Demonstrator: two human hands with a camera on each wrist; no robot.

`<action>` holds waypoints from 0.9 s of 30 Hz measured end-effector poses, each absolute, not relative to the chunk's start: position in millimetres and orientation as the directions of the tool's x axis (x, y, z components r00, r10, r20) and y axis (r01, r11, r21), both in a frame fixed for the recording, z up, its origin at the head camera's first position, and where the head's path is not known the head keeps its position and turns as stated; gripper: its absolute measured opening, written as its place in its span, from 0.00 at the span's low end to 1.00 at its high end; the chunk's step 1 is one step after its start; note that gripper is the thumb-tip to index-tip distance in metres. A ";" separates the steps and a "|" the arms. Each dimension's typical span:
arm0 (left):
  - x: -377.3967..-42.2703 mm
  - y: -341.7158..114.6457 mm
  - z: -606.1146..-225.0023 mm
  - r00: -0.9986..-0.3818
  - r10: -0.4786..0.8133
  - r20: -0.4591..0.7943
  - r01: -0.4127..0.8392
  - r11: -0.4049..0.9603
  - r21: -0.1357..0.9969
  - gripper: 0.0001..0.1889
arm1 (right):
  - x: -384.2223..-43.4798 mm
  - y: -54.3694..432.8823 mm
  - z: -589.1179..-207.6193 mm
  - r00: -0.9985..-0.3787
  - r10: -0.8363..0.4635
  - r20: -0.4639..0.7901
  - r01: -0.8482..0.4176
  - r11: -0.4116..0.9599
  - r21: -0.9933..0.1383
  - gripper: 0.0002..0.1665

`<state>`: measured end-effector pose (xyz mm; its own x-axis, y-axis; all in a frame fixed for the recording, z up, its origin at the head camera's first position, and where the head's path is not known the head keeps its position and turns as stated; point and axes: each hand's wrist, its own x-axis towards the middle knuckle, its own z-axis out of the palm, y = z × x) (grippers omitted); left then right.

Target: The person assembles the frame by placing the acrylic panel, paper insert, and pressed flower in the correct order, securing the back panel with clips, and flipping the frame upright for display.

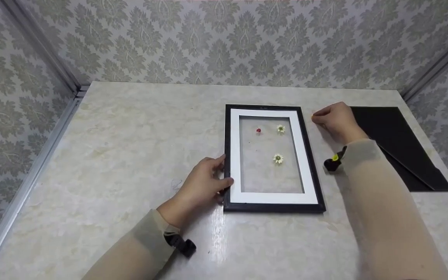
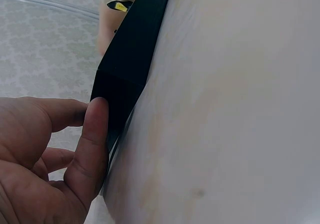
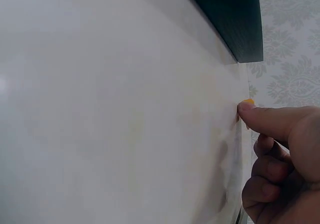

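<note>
A picture frame with a black border and a white mat lies on the table. Within its clear window sit two white flowers, a lower one and an upper one, plus a small red flower. My left hand grips the frame's left side near the lower corner, thumb over the border. Beyond the upper right side of the frame, my right hand pinches a tiny orange piece between thumb and forefinger. Most of that piece is hidden by the fingertips.
Black boards lie at the right of the marbled table, partly under the right forearm. A patterned wall rises behind the table's back edge.
</note>
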<state>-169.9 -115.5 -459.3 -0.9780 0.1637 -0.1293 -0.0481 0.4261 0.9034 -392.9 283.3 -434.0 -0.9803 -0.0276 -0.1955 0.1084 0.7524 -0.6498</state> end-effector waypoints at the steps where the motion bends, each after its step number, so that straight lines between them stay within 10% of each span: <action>1: -169.9 -115.5 -458.9 -0.978 0.163 -0.127 -0.045 0.432 0.901 0.41 | -392.5 283.8 -434.4 -0.981 -0.025 -0.192 0.107 0.756 -0.646 0.22; 27: -170.6 -114.8 -457.5 -0.980 0.163 -0.116 -0.026 0.467 0.884 0.40 | -356.5 241.0 -394.3 -0.982 -0.152 -0.109 -0.047 0.766 -0.642 0.21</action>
<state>-170.6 -114.8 -457.5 -0.9798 0.1634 -0.1156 -0.0264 0.4671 0.8838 -356.5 241.0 -394.3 -0.9823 -0.1519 -0.1092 -0.0471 0.7655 -0.6417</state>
